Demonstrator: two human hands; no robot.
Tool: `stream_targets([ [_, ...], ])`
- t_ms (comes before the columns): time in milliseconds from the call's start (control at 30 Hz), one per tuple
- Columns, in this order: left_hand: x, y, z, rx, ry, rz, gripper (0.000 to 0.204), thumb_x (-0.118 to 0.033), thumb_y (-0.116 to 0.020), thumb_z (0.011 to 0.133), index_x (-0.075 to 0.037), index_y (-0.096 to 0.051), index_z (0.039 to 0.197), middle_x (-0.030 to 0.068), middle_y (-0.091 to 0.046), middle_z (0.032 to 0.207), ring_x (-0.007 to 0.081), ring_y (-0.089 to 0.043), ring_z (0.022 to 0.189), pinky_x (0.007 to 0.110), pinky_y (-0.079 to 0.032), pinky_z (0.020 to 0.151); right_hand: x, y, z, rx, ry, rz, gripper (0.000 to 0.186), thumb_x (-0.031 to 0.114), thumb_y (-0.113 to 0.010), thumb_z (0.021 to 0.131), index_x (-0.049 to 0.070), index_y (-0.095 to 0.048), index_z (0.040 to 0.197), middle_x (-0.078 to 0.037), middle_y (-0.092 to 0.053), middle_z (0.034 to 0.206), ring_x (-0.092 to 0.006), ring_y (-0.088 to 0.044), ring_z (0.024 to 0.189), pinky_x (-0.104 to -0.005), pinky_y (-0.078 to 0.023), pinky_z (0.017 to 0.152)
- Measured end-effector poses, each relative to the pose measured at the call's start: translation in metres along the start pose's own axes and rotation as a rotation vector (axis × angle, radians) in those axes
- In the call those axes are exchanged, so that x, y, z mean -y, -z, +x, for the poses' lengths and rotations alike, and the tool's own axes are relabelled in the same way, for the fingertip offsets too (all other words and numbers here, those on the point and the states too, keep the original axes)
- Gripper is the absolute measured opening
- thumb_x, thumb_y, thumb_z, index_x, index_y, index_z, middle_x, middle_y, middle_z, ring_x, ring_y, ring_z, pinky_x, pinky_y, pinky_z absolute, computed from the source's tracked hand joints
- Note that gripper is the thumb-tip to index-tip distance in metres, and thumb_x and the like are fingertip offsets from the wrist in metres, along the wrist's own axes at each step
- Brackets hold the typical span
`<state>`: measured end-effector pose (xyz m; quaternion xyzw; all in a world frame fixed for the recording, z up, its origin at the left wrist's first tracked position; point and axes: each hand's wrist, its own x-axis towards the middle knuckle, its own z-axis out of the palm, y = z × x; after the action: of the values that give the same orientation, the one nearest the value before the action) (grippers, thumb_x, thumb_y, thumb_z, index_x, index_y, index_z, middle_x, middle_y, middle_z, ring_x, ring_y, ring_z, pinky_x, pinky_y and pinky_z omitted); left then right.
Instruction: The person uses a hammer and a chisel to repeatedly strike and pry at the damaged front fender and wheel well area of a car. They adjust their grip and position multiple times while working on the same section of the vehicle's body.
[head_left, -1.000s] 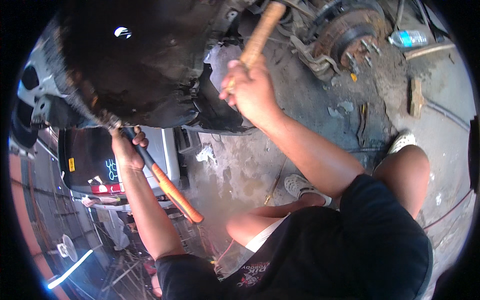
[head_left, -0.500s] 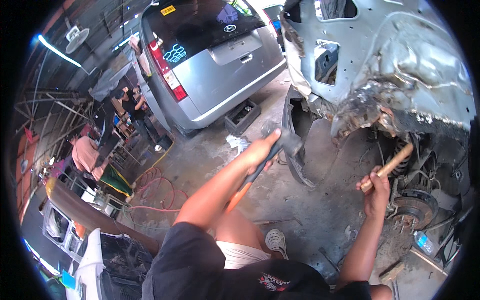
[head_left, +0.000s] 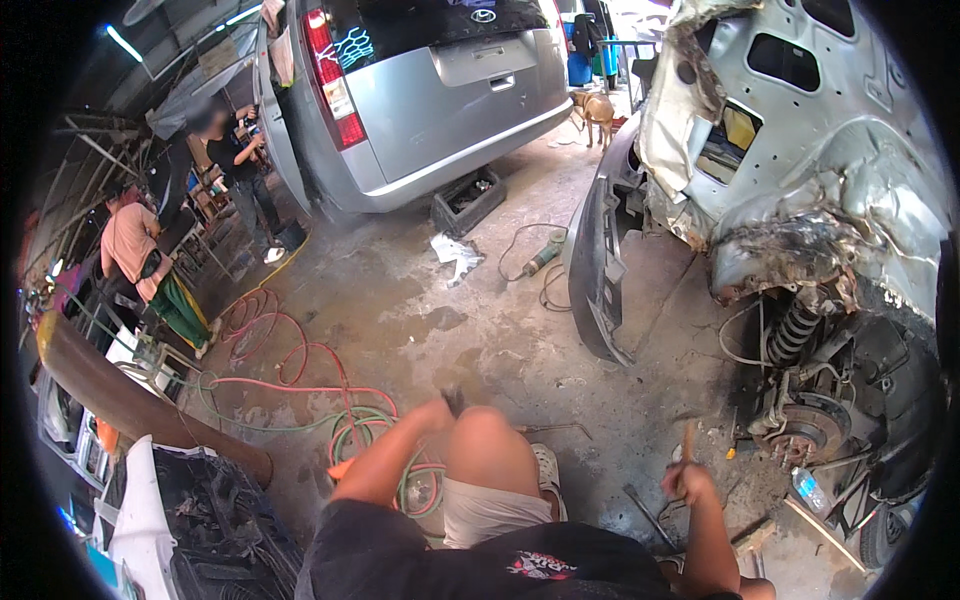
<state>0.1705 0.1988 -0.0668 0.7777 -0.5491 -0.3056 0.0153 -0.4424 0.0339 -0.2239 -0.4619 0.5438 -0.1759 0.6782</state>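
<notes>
Beside my bare knee, my left hand (head_left: pixel 436 413) is closed round a hammer. Its orange handle end (head_left: pixel 341 468) pokes out behind my forearm, and a dark blurred part shows past the knuckles. Low on the right, my right hand (head_left: pixel 690 482) grips a short light-brown wooden stick (head_left: pixel 688 440) that points up from the fist. Ahead of that hand stands a stripped silver car body (head_left: pixel 850 180) with a crumpled, scorched lower edge. Below the edge are a coil spring (head_left: pixel 792 335) and a rusty brake disc (head_left: pixel 805 432).
A grey van (head_left: pixel 470 110) stands ahead, with a black crate (head_left: pixel 468 204) behind it. A detached bumper (head_left: pixel 597 270), a green angle grinder (head_left: pixel 546 255) and red and green hoses (head_left: pixel 350 425) lie on the floor. Two people work at the left; a brown dog (head_left: pixel 594 112) stands farther back.
My left hand has lowered the hammer toward my knee. My right hand has dropped with the stick, away from the car body. The view has shifted, bringing the dog and grinder into sight.
</notes>
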Motion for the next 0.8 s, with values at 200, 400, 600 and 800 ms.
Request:
stream_targets([
  [200, 0.072, -0.123, -0.048, -0.034, -0.234, -0.095, 0.051, -0.041, -0.082, 0.076, 0.0, -0.074, 0.105, 0.0206, -0.075, 0.094, 0.0318, -0.07, 0.079, 0.045, -0.055, 0.071, -0.043, -0.09, -0.079, 0.055, -0.521, -0.357, 0.029, 0.021, -0.072, 0.081, -0.001, -0.076, 0.099, -0.018, -0.075, 0.088, -0.0245, -0.074, 0.076, -0.0396, -0.06, 0.071],
  [400, 0.041, -0.155, -0.014, 0.141, -0.205, -0.117, 0.05, -0.038, -0.082, 0.077, 0.0, -0.072, 0.107, 0.0218, -0.074, 0.097, 0.0337, -0.069, 0.084, 0.045, -0.054, 0.074, -0.068, -0.097, -0.095, 0.215, -0.505, -1.077, 0.043, 0.038, -0.07, 0.085, 0.003, -0.077, 0.11, -0.017, -0.076, 0.1, -0.0283, -0.073, 0.086, -0.0436, -0.057, 0.075],
  [600, 0.008, -0.125, 0.026, 0.2, -0.224, -0.049, 0.049, -0.034, -0.081, 0.077, 0.001, -0.071, 0.11, 0.023, -0.073, 0.1, 0.0357, -0.068, 0.089, 0.046, -0.054, 0.077, -0.045, -0.09, -0.104, 0.311, -0.201, -1.436, 0.028, 0.025, -0.072, 0.084, 0.003, -0.078, 0.1, -0.02, -0.075, 0.09, -0.0346, -0.074, 0.082, -0.0475, -0.058, 0.075],
  [800, -0.06, -0.119, 0.084, 0.295, -0.416, 0.059, 0.048, -0.031, -0.081, 0.078, 0.001, -0.07, 0.112, 0.0242, -0.072, 0.103, 0.0376, -0.068, 0.093, 0.047, -0.054, 0.081, -0.067, -0.062, -0.154, 0.232, -0.385, -1.334, 0.036, 0.033, -0.074, 0.084, 0.003, -0.077, 0.104, -0.021, -0.073, 0.09, -0.0337, -0.073, 0.085, -0.0484, -0.056, 0.072],
])
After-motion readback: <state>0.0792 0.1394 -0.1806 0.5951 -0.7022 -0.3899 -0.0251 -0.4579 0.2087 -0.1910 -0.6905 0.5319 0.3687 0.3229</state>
